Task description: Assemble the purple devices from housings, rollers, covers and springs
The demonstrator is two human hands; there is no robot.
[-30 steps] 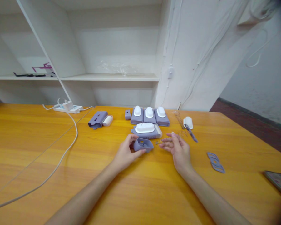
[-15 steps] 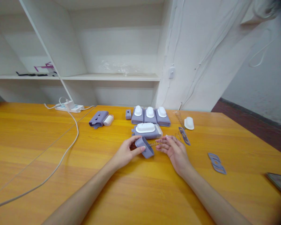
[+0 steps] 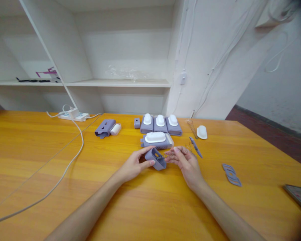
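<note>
My left hand (image 3: 132, 166) grips a hollow grey-purple plastic housing (image 3: 161, 164) between thumb and fingers, its opening tilted toward me and to the right. A thin metal coil spring (image 3: 189, 146) runs through the pinched fingers of my right hand (image 3: 190, 169), and its left end reaches into the housing's opening. Beyond that hand, the spring stretches to a flat grey-purple plate (image 3: 196, 147), seen nearly edge-on. Whether the plate is fastened to the spring I cannot tell. Just behind my hands lies a grey-purple case with a white bristled brush head (image 3: 155, 137).
Three cases with white tops (image 3: 160, 120) stand in a row at the back, beside a small grey-purple block (image 3: 137, 123). Another spring (image 3: 192, 129) and a white oval part (image 3: 202, 132) lie right. A slotted plate (image 3: 231, 174), dark-screened device (image 3: 298, 197), cable (image 3: 77, 157) and power strip (image 3: 77, 116) also lie around.
The housing has turned so that its opening shows more, with the spring's end visible inside. My right hand has shifted slightly, and the plate at the spring's far end has turned edge-on.
</note>
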